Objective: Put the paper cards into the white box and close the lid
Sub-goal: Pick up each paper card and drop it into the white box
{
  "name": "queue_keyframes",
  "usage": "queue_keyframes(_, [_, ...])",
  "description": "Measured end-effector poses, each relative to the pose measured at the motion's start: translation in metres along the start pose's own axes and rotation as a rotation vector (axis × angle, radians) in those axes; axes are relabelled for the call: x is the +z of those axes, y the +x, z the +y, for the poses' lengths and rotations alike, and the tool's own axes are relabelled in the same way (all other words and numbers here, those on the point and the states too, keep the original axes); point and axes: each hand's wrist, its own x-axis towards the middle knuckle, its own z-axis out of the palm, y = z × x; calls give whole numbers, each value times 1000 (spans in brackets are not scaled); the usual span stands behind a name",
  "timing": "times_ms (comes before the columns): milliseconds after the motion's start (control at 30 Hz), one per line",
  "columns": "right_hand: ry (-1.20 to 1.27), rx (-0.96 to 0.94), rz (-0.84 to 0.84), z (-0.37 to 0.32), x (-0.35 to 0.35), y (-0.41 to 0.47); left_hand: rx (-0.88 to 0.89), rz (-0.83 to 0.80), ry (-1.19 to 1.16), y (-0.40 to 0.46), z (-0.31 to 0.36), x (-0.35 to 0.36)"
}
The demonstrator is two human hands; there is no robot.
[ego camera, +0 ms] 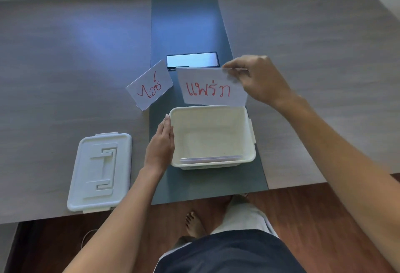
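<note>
We are pinching a red-lettered card (211,87) in our right hand (257,77), just above the white box (250,134) at its far rim. Our left hand (161,142) is lying flat and open against the box's left wall. We should be lowering the card level so it is clearing the rim.

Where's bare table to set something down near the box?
Free: the table right of the white box, and the wide stretch left of the lying card, above the lid. Crowded: behind the box, with the held card and phone.
</note>
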Motion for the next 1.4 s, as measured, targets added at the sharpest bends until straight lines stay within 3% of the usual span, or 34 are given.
queue_keyframes(333, [185,158,-91,2,42,-102,-6,-13,-50,1,1,-2])
queue_keyframes(600, [264,261,-384,20,75,-137,-2,-3,-48,2,-1,0])
queue_keyframes(833, [147,301,-679,31,77,-125,-17,-7,-37,1,3,-2])
queue_keyframes(1133, [181,161,-381,25,66,-27,-16,3,-44,2,1,0])
queue_keyframes(1400, [94,128,-290,28,107,72,29,0,21,3,-3,4])
